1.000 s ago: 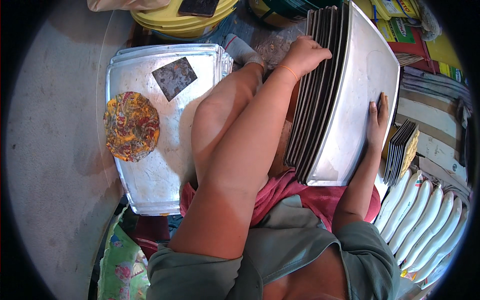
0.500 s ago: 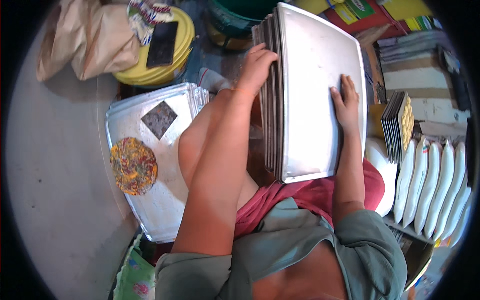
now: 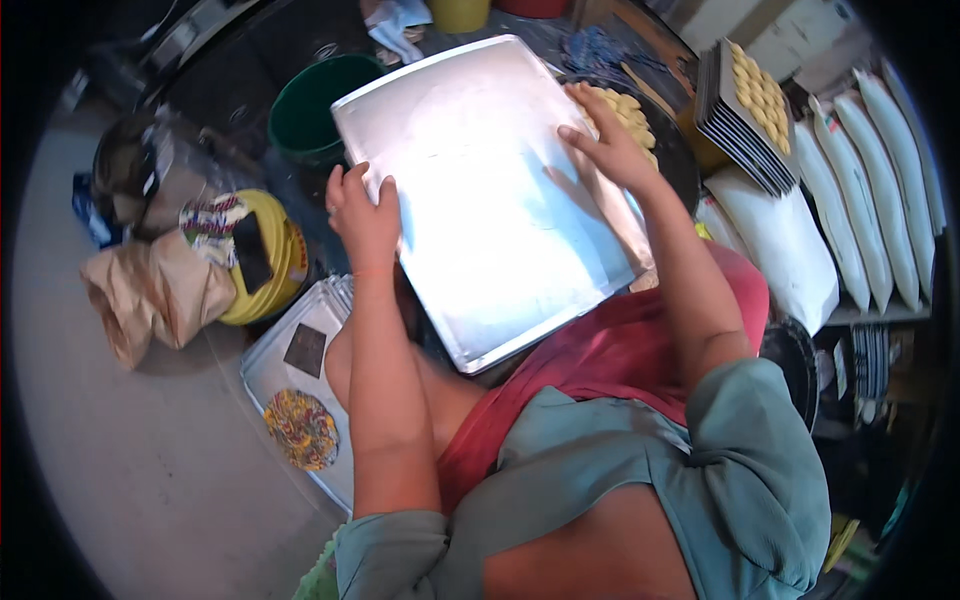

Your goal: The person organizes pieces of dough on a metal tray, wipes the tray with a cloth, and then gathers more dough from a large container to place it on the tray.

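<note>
A silver rectangular baking tray is held above the person's lap, bare face up and catching a bright glare. Its long axis runs from the far left to the near right, so one short edge points away and the other comes down beside the red cloth. Both hands grasp it: the left hand has its thumb over the left long edge, and the right hand grips the opposite one. Whether more trays lie beneath cannot be told.

At left, one dark square and one round patterned pad lie on another silver tray. Beyond stand one green bucket and one yellow tub carrying one phone.
</note>
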Demonstrator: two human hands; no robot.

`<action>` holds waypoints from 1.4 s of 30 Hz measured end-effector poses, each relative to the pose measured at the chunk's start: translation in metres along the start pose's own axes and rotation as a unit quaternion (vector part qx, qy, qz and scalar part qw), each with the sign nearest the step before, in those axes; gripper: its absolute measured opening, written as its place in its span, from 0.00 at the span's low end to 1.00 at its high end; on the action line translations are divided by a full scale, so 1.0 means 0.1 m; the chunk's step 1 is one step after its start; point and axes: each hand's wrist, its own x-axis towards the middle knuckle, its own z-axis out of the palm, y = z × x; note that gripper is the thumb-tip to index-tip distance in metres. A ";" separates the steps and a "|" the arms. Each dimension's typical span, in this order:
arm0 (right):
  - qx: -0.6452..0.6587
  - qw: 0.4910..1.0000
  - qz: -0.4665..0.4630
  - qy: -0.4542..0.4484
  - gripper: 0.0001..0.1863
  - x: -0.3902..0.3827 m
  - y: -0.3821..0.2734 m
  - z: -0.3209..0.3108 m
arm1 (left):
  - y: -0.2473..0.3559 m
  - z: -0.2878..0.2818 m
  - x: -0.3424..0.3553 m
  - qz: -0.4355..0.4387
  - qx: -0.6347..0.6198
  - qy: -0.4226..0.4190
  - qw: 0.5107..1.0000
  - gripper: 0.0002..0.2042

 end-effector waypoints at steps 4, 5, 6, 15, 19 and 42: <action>0.019 0.993 0.110 0.037 0.41 0.04 0.78 -0.83 | 0.80 0.10 0.04 0.142 0.036 -0.087 0.985 0.23; 0.029 0.992 0.122 0.033 0.43 0.05 1.24 -1.09 | 1.09 0.25 0.03 0.192 0.025 -0.135 0.972 0.24; 0.043 0.987 0.154 0.027 0.44 0.06 1.50 -1.19 | 1.31 0.38 0.05 0.217 0.033 -0.170 0.961 0.27; -0.029 0.908 0.392 -0.145 0.47 -0.37 3.89 -1.16 | 2.19 2.16 0.59 0.317 0.106 -0.174 0.926 0.33; 0.107 0.868 0.470 -0.122 0.58 -0.57 4.42 -0.56 | 1.94 2.34 0.51 0.305 0.161 -0.184 0.921 0.29; -0.080 0.840 0.421 -0.332 0.67 -1.08 4.99 0.02 | 1.73 5.61 -0.02 -0.005 0.282 -0.643 0.712 0.35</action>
